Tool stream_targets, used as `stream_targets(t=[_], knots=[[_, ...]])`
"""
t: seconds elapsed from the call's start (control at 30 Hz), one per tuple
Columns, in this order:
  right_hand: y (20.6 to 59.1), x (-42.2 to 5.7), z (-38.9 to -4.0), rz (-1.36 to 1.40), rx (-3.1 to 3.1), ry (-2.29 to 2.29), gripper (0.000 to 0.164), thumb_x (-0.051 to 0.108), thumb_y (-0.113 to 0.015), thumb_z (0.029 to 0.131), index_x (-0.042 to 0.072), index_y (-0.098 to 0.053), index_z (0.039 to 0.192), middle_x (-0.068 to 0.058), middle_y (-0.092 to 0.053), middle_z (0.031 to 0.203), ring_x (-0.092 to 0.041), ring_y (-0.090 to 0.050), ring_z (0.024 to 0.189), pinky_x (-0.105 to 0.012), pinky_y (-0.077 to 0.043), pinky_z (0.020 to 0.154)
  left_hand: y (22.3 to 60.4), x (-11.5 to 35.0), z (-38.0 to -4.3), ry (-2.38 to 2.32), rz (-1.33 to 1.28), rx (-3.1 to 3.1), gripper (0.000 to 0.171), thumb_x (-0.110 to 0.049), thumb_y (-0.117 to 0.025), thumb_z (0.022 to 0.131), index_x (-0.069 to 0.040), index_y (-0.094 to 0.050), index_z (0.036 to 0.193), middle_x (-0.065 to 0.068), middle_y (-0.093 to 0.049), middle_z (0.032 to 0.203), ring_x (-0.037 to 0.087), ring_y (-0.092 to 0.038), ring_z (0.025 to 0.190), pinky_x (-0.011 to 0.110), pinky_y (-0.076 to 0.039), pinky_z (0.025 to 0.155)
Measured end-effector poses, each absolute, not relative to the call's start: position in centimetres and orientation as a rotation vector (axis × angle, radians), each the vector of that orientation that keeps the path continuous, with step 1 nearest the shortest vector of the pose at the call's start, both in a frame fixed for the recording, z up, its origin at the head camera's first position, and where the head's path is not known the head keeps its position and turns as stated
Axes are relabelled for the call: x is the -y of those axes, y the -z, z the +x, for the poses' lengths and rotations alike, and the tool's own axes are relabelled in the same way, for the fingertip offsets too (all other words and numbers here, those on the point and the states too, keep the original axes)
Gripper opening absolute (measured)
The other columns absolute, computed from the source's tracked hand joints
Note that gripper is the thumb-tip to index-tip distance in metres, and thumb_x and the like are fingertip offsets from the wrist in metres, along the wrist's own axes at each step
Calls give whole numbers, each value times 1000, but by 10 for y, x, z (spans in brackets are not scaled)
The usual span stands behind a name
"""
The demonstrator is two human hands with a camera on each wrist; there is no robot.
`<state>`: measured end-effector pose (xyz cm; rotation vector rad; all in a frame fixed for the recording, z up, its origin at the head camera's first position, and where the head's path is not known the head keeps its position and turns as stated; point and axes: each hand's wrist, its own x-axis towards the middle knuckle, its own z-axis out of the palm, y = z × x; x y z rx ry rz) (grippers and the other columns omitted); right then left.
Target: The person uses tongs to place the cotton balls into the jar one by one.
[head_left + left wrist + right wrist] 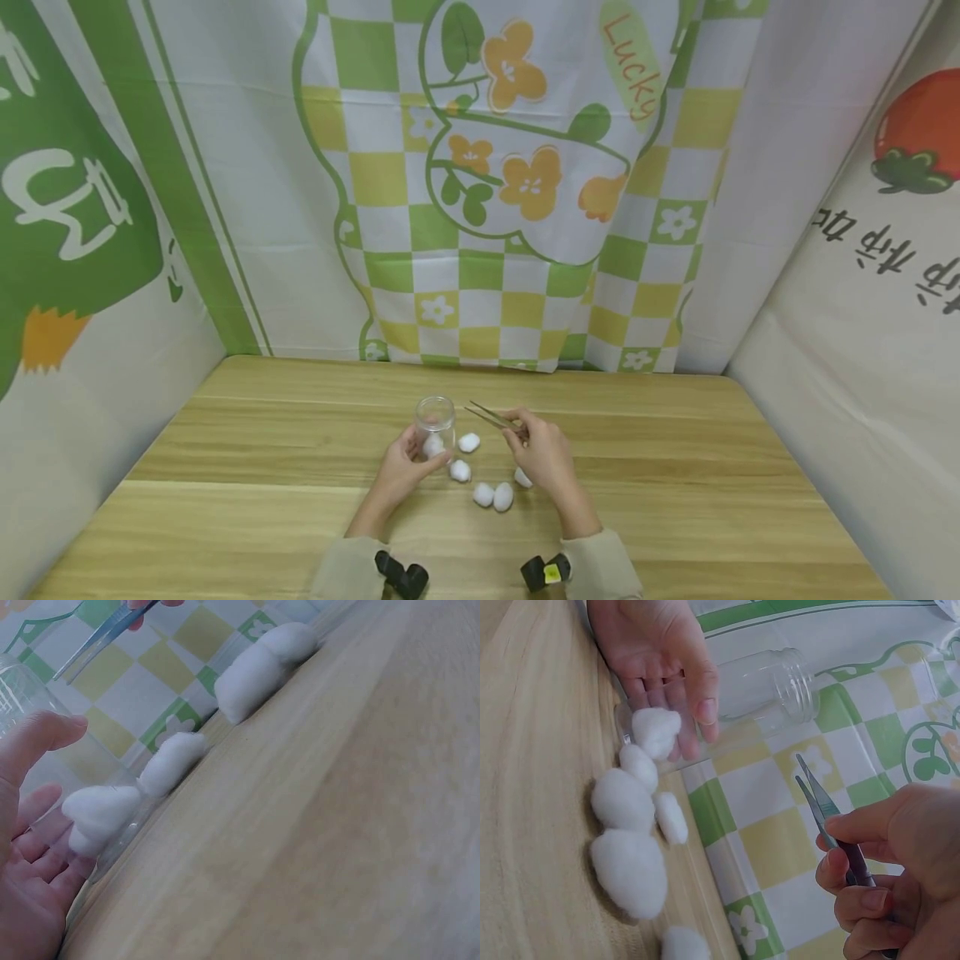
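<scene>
My left hand [401, 468] is curled round a clear glass jar [435, 408] that stands upright and uncapped on the table. White cotton balls [101, 814] lie at the jar's bottom; their exact number cannot be told. In my right hand [543, 450] a pair of metal tweezers [821, 799] is pinched between thumb and fingers. Its tips are apart, with nothing between them, and point toward the jar from the right, above the table. Loose cotton balls [503, 497] lie between the hands, one partly hidden by the right hand.
The wood-grain table [675, 500] reaches to a checkered green and yellow cloth [480, 300] hanging at the back. Printed cloth walls stand at the left and right. Black wrist cameras [408, 579] are strapped over both beige sleeves [603, 567].
</scene>
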<state>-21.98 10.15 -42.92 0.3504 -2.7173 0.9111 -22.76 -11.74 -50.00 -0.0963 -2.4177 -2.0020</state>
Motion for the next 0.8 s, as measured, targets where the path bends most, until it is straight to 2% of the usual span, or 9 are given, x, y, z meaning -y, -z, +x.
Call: stream_targets(t=[0.17,0.57,0.8], knots=[[433,-103,-221,359,2724,-889,18,16,-67,89,10,-69,106,-8,-75,83,-17,-68,70,-19,-44,51,501,117,-228,2003,-103,2410,68,-12,-73,83,4,-41,140,28,-47,144,43,-42,137,53,-30,120],[438,-104,-223,358,2751,-872,18,15,-67,89,9,-68,106,-7,-74,80,-16,-67,67,-18,-42,50,501,117,-229,2012,-115,2392,64,-11,-74,83,3,-45,138,26,-49,142,42,-43,137,52,-29,120],[442,-105,-224,332,2796,-876,18,16,-66,89,10,-68,106,-6,-72,78,-10,-60,62,-18,-39,49,500,117,-228,2009,-122,2398,64,-12,-74,83,2,-44,138,25,-50,142,41,-44,137,52,-30,120]])
